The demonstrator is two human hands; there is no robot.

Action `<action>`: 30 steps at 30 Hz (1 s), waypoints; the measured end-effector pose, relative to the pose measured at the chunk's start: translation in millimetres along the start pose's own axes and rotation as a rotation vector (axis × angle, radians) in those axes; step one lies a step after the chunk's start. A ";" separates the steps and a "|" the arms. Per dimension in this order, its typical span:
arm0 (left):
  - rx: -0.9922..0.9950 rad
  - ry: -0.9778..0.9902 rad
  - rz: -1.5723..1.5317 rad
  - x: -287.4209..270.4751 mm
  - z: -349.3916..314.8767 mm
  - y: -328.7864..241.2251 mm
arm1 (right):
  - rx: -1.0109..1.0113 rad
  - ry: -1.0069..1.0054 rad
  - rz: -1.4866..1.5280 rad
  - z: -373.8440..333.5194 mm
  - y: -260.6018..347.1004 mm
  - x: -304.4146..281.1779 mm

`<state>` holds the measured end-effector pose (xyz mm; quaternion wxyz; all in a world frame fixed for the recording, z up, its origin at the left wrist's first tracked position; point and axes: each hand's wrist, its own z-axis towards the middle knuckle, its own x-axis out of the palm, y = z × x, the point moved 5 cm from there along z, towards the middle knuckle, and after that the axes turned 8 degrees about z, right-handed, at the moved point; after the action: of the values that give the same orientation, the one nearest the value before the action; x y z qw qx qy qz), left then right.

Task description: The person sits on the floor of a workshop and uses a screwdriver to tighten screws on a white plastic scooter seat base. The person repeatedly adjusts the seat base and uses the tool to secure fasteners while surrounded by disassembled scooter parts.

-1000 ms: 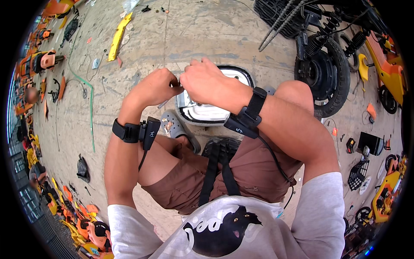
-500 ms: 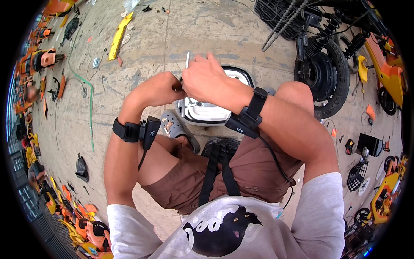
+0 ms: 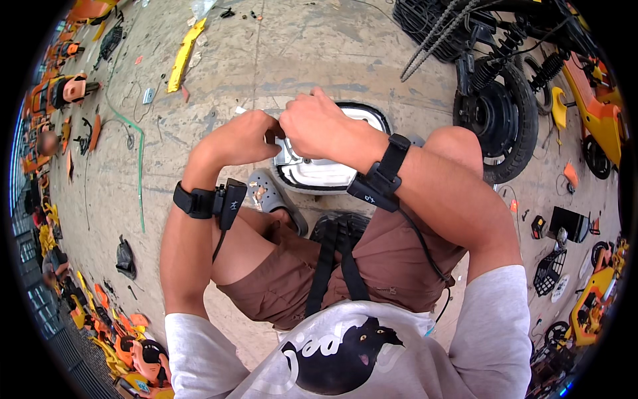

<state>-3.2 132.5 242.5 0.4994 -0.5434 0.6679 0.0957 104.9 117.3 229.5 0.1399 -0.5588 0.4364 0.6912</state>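
A seat-like part [image 3: 325, 174], white on its upturned face with a black rim, lies on the floor in front of me, left of my right knee. Both hands meet over its left end. My left hand [image 3: 244, 137] is closed with fingers curled, its fingertips close to the right hand. My right hand [image 3: 318, 126] is closed too, bent over the same spot. Between them they grip a slim metal rod, mostly hidden now; a pale tip [image 3: 240, 110], seemingly its end, shows past the left knuckles. Where the rod meets the part is covered by my hands.
A wheel with a black tyre [image 3: 498, 120] and shock absorbers stands at the right. A yellow strip [image 3: 185, 56] and a green cord [image 3: 141, 173] lie on the floor to the left. Orange and yellow vehicle parts line both sides. My grey clog [image 3: 269, 193] is beside the white part.
The metal rod, earlier pointing away from me across the white part, has turned and is now mostly hidden by my hands. My right hand's raised finger has drawn in slightly.
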 end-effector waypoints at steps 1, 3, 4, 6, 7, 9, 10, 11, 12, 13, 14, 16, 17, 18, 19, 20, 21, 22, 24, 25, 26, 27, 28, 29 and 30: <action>-0.021 0.012 0.029 1.0 1.9 2.6 | -0.006 -0.008 -0.002 0.2 0.2 0.5; -0.046 -0.034 -0.011 -1.0 1.5 2.5 | -0.017 -0.023 -0.005 0.2 0.8 0.7; -0.058 -0.056 -0.031 -2.0 1.4 2.5 | -0.022 -0.032 -0.017 0.3 0.8 0.6; -0.015 -0.221 0.011 -6.1 2.7 3.2 | -0.032 -0.051 -0.044 0.6 0.1 1.1; 0.007 -0.303 0.032 -9.1 2.3 2.1 | -0.057 -0.071 -0.049 0.6 -0.5 2.6; -0.017 -0.131 0.067 -5.8 1.7 0.6 | -0.107 -0.111 -0.057 0.6 -0.7 4.6; -0.030 -0.045 0.084 -3.9 0.9 -0.5 | -0.118 -0.138 -0.074 0.0 -0.2 4.2; -0.027 -0.024 0.084 -3.2 0.8 -1.8 | -0.129 -0.164 -0.090 -0.9 0.5 4.0; -0.026 -0.003 0.084 -2.3 0.1 -3.1 | -0.140 -0.191 -0.106 -1.4 2.0 3.2; -0.024 0.018 0.084 -1.4 -0.5 -3.7 | -0.134 -0.245 -0.093 -1.0 2.1 1.2; -0.055 0.060 0.075 -0.2 -0.4 -1.5 | -0.128 -0.299 -0.080 -0.1 2.3 -0.7; -0.117 0.142 0.054 2.6 0.3 3.6 | -0.109 -0.346 -0.035 1.3 3.1 -2.0; -0.124 0.136 0.028 3.3 -0.2 5.2 | -0.097 -0.342 -0.002 2.0 3.5 -1.1; -0.130 0.129 0.003 4.0 -0.4 7.2 | -0.085 -0.337 0.030 2.6 3.9 -2.2; -0.137 0.122 -0.023 4.2 -0.7 8.7 | -0.069 -0.243 0.062 4.3 3.6 0.7; -0.109 0.100 -0.024 3.2 -1.2 7.9 | -0.053 -0.149 0.094 5.4 2.9 3.5; -0.078 0.079 -0.025 2.3 -1.4 6.5 | -0.034 -0.055 0.125 5.7 2.4 6.1; -0.048 0.058 -0.026 1.4 -1.5 5.3 | -0.040 -0.042 0.156 5.7 2.3 4.9; -0.031 0.066 0.030 1.7 -1.3 8.4 | -0.052 -0.018 0.219 6.7 1.2 3.4; -0.023 0.070 0.059 1.8 -1.2 10.9 | -0.064 -0.019 0.216 7.8 0.4 4.1; -0.079 0.050 0.027 1.6 -0.6 17.8 | -0.075 -0.020 0.212 9.0 -0.4 5.4; -0.134 0.030 -0.006 1.7 0.0 25.1 | -0.086 -0.020 0.208 9.5 0.5 4.9; -0.188 0.009 -0.039 1.0 0.3 31.0 | -0.084 -0.002 0.189 9.9 1.2 5.6; -0.195 -0.051 0.006 -3.1 0.5 33.3 | -0.082 0.017 0.171 10.4 1.9 6.2; -0.202 -0.111 0.052 -8.2 0.2 33.8 | -0.081 0.035 0.153 10.4 2.3 6.9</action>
<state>-31.6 151.0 234.8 0.4758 -0.5672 0.6401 0.2054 94.3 121.9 224.3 0.0565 -0.5408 0.4521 0.7071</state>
